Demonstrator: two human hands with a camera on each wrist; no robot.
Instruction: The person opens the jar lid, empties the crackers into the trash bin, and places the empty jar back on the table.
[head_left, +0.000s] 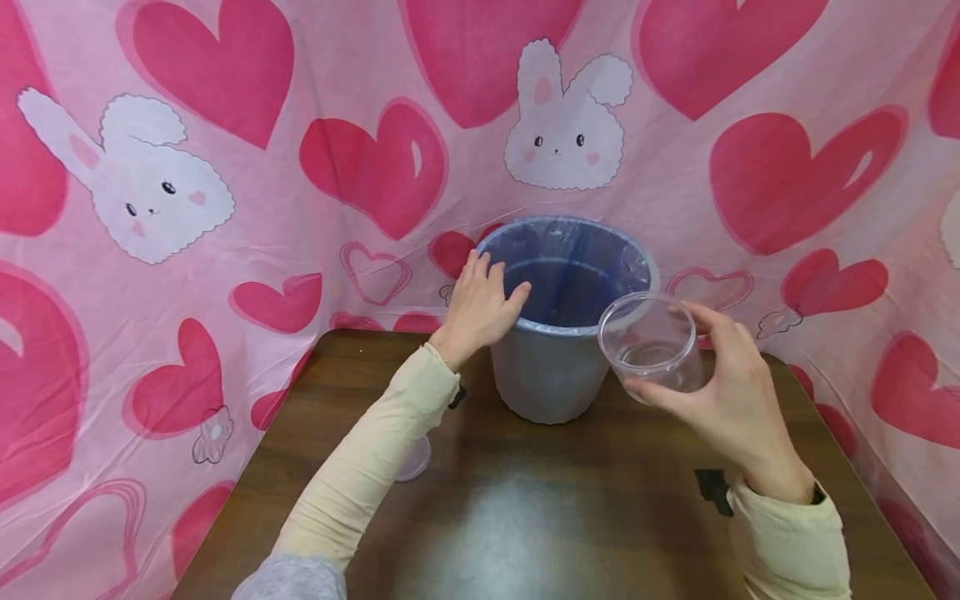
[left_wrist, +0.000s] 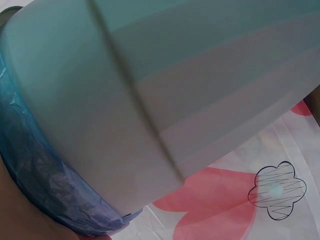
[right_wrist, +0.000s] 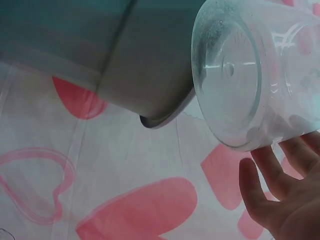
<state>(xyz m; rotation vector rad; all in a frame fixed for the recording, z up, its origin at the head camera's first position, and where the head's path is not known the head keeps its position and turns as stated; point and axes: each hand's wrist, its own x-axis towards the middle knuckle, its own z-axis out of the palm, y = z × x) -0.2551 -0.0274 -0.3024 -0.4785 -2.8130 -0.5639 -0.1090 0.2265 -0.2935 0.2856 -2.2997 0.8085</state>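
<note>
A light grey trash bin point(head_left: 551, 375) stands upright on the table, lined with a blue plastic bag point(head_left: 573, 287) folded over its rim. My left hand point(head_left: 483, 304) rests at the left of the rim, fingers spread and thumb reaching over the opening. The left wrist view shows the bin's outer wall point(left_wrist: 150, 90) and the bag's folded edge point(left_wrist: 65, 185). My right hand point(head_left: 738, 392) grips a clear plastic cup point(head_left: 652, 346) by its side, its mouth tipped toward the bin and overlapping the front right rim. In the right wrist view the cup's base point(right_wrist: 230, 70) faces the camera.
A round translucent lid point(head_left: 415, 461) lies on the brown wooden table point(head_left: 487, 525), partly hidden under my left forearm. A pink cloth with hearts and rabbits point(head_left: 375, 167) hangs close behind the table and along both sides.
</note>
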